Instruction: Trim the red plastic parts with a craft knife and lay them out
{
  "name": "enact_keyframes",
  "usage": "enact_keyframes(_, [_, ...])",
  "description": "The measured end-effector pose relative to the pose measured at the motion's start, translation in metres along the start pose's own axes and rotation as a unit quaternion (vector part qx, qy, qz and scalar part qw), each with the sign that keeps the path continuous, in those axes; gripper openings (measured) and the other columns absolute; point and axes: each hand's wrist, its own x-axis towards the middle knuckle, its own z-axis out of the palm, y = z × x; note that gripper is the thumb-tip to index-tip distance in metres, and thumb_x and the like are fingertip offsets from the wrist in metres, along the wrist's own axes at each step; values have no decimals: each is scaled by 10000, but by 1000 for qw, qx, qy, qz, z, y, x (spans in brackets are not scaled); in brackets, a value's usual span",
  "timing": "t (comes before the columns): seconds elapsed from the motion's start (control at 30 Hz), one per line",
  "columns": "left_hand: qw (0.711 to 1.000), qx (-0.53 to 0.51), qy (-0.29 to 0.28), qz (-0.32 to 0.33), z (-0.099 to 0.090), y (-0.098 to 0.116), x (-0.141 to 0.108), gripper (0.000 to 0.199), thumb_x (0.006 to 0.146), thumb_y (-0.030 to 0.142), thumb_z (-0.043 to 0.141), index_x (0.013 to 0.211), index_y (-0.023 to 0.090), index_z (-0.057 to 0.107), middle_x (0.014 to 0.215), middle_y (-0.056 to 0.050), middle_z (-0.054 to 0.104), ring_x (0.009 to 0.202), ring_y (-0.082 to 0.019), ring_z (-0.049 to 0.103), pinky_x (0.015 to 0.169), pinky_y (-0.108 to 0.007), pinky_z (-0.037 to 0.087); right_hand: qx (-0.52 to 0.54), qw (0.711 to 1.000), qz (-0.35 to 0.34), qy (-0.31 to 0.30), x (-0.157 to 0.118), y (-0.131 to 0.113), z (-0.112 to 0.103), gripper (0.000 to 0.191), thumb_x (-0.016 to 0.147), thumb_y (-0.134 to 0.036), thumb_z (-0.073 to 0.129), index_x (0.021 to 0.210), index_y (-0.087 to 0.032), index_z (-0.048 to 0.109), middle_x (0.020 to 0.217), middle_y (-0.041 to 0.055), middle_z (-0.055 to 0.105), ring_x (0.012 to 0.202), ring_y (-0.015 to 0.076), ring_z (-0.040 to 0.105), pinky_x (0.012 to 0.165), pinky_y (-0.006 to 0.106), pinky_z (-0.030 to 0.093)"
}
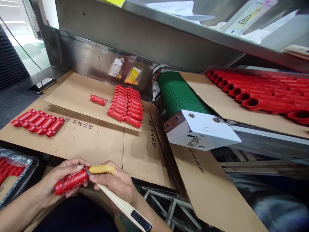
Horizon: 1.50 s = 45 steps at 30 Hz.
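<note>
My left hand (58, 180) is closed around a red ribbed plastic cylinder (73, 181), held sideways low in front of me. Grooves and cut-outs run along its near side. In my right hand (118, 182) is a long cream-handled knife (120, 201), a dark patch near the handle's end. Its short grey blade lies against the cylinder's right end. A yellow finger cot (102, 169) covers my right index finger, which stretches along to the blade. The blade tip is partly hidden by the fingers.
Red cylinders (125, 104) stand in rows on a cardboard sheet (79, 87); several more (38, 122) lie at left. A green conveyor belt (184, 93) is at right, beside cardboard bearing larger red parts (265, 90). A plastic-lined bin (26, 167) sits lower left, a phone (42, 85) behind.
</note>
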Motion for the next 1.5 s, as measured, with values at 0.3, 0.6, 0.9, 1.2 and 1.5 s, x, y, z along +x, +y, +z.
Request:
enact_keyframes(0.3, [996, 57, 68, 2, 7, -3, -2, 425, 720, 491, 917, 935, 152, 777, 625, -9, 656, 387, -61, 455, 375, -174, 342, -181, 974, -61, -121, 13, -12, -2, 229, 1076, -137, 541, 1058, -156, 769, 976, 114, 800, 767, 204, 686, 639, 312, 619])
enact_keyframes(0.6, [656, 644, 282, 276, -6, 78, 27, 427, 925, 466, 601, 1221, 179, 710, 1203, -219, 719, 1248, -470, 580, 1106, -654, 385, -74, 973, 102, 193, -13, 6, 12, 242, 1038, -141, 638, 1220, -266, 738, 1031, 98, 802, 964, 272, 797, 834, 427, 692])
enact_keyframes(0.9, [410, 808, 353, 234, -4, 122, 46, 440, 987, 407, 516, 1226, 64, 655, 1178, -341, 628, 1188, -566, 523, 929, -694, 414, -30, 969, 144, 199, -18, 6, 11, 208, 1007, -111, 626, 1120, -243, 741, 939, 74, 759, 868, 206, 738, 792, 341, 647])
enact_keyframes(1.2, [464, 814, 224, 268, 61, 199, 164, 322, 1004, 334, 640, 1256, 142, 697, 1369, -170, 682, 1277, -353, 616, 1114, -584, 414, 5, 971, 205, 124, -10, -3, 1, 352, 1070, -349, 578, 768, -215, 701, 702, 54, 730, 787, 217, 709, 758, 344, 577])
enact_keyframes(1.5, [804, 547, -7, 232, 21, 74, 15, 339, 944, 475, 708, 1192, 284, 838, 1160, -83, 830, 1059, -332, 751, 881, -345, 579, 191, 884, 370, 211, -13, 11, -6, 364, 964, -556, 741, 1061, -212, 676, 654, -61, 569, 447, 80, 480, 419, 183, 374])
